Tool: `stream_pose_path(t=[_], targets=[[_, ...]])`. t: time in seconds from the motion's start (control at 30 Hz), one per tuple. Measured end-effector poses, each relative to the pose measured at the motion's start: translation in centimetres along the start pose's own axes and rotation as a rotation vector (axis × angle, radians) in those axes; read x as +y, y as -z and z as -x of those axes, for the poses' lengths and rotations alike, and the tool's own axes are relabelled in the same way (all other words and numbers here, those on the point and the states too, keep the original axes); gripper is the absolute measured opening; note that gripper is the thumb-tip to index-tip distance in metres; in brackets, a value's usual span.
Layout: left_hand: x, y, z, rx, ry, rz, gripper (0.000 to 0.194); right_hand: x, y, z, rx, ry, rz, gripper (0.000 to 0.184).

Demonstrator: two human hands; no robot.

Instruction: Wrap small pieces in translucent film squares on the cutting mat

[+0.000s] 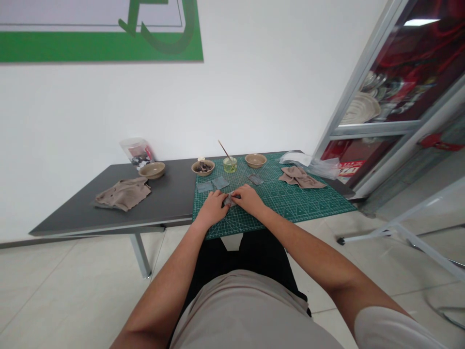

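Note:
My left hand (211, 209) and my right hand (248, 198) meet over the near part of a green cutting mat (294, 201). Between them is a small greyish see-through bag (227, 200), pinched by the fingers of both; its contents are too small to make out. Just beyond my left hand lie two flat pouches of the same look, one at the left (204, 186) and one beside it (220, 182). Past my right hand rests another small pouch (255, 179) with a darker edge. A tan bowl (194, 169) of dark pieces stands behind the flat pouches.
A glass jar (230, 167) of yellow-green liquid holds a thin stick (224, 148). Another tan bowl (255, 160) stands at its right, a third (152, 170) far left. Brown cloths lie left (123, 194) and right (301, 177). Plastic bags (312, 164) lie at the mat's back right.

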State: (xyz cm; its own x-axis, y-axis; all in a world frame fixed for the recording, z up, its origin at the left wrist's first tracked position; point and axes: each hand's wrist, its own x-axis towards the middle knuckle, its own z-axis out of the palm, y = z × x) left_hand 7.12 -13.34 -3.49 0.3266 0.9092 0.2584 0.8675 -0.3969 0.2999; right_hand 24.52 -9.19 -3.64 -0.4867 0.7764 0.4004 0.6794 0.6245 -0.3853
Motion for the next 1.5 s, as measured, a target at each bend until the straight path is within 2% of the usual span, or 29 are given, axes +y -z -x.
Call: stream_pose_path(t=[0.27,0.47,0.63,0.93,1.17,1.33,1.5], targets=[[-0.3,-0.2,-0.1,-0.011,0.014,-0.014,0.034,-0.4,-0.7,0.9,-0.018,0.096,-0.047,0.008],[-0.2,-0.1,0.0,-0.006,0.012,-0.005,0.035,0.1,0.0,1.2,-0.045,0.080,-0.056,0.010],[-0.2,-0.1,0.0,-0.010,0.009,0.001,0.035,0.6,0.2,0.4,-0.014,0.024,-0.037,0.012],[-0.2,-0.3,0.2,0.021,0.015,-0.018,0.034,-1.3,-0.6,0.6,-0.011,0.072,-0.072,0.009],[-0.3,-0.2,0.1,0.010,0.018,0.023,0.036,-0.4,0.1,1.3,0.002,0.057,-0.035,0.009],[-0.5,-0.2,0.0,0.008,0.020,0.026,0.036,-0.3,-0.3,0.8,0.032,0.018,-0.026,0.009],[-0.3,-0.2,0.1,0.020,0.030,0.024,0.035,-0.6,-0.7,0.6,0.024,0.049,-0.003,0.009]])
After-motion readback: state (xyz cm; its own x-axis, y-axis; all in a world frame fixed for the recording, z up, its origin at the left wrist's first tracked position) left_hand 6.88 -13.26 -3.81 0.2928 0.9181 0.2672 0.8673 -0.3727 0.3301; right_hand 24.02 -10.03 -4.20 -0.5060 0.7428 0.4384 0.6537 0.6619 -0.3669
